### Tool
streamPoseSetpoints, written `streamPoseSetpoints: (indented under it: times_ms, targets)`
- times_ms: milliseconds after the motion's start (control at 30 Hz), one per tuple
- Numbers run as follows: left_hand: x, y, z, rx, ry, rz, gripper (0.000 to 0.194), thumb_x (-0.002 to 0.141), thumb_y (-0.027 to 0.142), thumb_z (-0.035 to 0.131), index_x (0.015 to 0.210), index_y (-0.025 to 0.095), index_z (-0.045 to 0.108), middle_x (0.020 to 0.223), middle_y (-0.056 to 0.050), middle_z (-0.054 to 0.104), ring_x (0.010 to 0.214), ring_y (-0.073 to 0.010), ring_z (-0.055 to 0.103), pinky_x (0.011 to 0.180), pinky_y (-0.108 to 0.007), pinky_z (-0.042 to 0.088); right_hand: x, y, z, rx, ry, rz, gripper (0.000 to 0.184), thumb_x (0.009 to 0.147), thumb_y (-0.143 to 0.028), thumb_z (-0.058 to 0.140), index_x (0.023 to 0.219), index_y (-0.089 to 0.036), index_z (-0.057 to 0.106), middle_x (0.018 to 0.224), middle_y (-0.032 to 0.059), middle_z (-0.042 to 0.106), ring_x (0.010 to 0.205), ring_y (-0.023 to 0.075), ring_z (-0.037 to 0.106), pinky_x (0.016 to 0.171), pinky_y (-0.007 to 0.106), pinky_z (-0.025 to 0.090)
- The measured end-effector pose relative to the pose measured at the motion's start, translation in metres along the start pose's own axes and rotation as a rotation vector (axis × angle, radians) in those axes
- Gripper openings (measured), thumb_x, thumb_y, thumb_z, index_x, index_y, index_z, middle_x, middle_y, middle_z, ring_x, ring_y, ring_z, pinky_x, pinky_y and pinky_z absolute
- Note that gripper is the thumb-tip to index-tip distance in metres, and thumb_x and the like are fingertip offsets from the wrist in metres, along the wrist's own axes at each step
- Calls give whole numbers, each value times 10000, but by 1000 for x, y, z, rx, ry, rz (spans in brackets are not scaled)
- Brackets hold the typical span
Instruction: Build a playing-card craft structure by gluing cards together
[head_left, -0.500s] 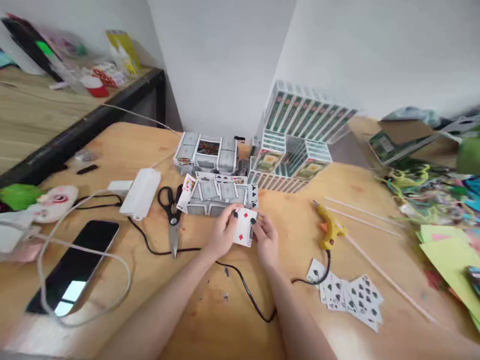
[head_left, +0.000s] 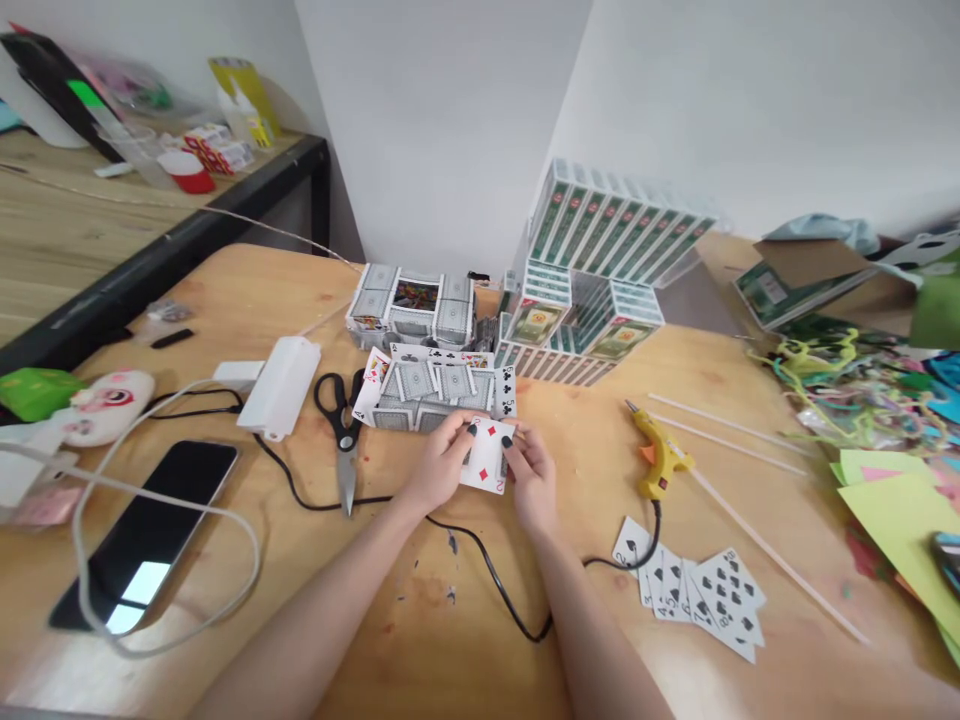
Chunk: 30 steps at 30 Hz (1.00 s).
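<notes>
Both my hands pinch a playing card, the two of diamonds point(head_left: 487, 456), face up above the table. My left hand point(head_left: 442, 462) grips its left side with the thumb on top; my right hand point(head_left: 531, 474) holds the right side the same way. Part of another card or a fold shows at its edges, but I cannot tell which. Just beyond my fingers is an open box built of playing cards point(head_left: 439, 385), with grey backs and some faces showing. A closed structure of cards point(head_left: 412, 305) stands behind it.
Black scissors point(head_left: 346, 440) lie left of the card box. A yellow glue gun point(head_left: 663, 455), its black cord running across the table, and fanned spade cards point(head_left: 705, 590) lie right. Stacked card packs point(head_left: 577, 320) stand behind. A phone point(head_left: 150, 535) and white power strip point(head_left: 281, 388) are left.
The two of diamonds has shifted slightly left and tilted a little in my fingers. Both hands keep their grip, and the things on the table have stayed put.
</notes>
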<state>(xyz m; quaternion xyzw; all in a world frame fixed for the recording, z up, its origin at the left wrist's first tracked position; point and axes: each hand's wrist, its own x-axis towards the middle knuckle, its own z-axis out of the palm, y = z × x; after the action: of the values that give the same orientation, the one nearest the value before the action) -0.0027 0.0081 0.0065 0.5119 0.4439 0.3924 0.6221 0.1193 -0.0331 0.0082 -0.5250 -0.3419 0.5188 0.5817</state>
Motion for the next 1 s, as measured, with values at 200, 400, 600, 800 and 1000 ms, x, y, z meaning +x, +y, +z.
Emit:
streamPoseSetpoints:
  times_ms: [200, 400, 600, 800, 1000]
  targets:
    - [0, -1, 0, -38, 13, -16, 184, 763, 232, 454, 899, 172, 562, 774, 14, 584, 622, -104, 492, 555, -199, 382, -1, -2, 1, 16, -18, 13, 216, 769, -366, 566, 911, -207, 535, 651, -33, 481, 548, 101, 394, 512, 219, 319]
    - [-1, -2, -1, 14, 15, 10, 187, 790, 231, 432, 914, 180, 563, 746, 20, 572, 579, -96, 466, 523, -196, 365, 1, 3, 0, 38, -14, 58, 241, 766, -395, 577, 901, -198, 550, 627, -45, 437, 509, 84, 342, 485, 211, 283]
    - [-2, -6, 2, 47, 18, 45, 191, 821, 248, 423, 955, 194, 548, 777, 18, 576, 612, -103, 480, 543, -201, 376, 1, 4, -2, 48, 11, 78, 236, 754, -398, 589, 899, -214, 560, 642, -41, 465, 518, 93, 364, 480, 212, 299]
    - [-2, -7, 3, 59, 6, 42, 186, 824, 246, 409, 942, 192, 542, 768, 21, 569, 633, -110, 483, 573, -212, 385, 1, 5, 0, 60, 16, 51, 195, 760, -375, 586, 886, -228, 567, 648, -47, 482, 534, 95, 396, 499, 213, 324]
    - [-4, -3, 3, 100, 25, 73, 194, 830, 259, 385, 919, 188, 542, 776, 10, 582, 689, -127, 499, 606, -219, 393, 0, 6, 0, 53, 36, 50, 195, 749, -367, 586, 872, -217, 571, 668, -36, 489, 566, 104, 416, 518, 215, 337]
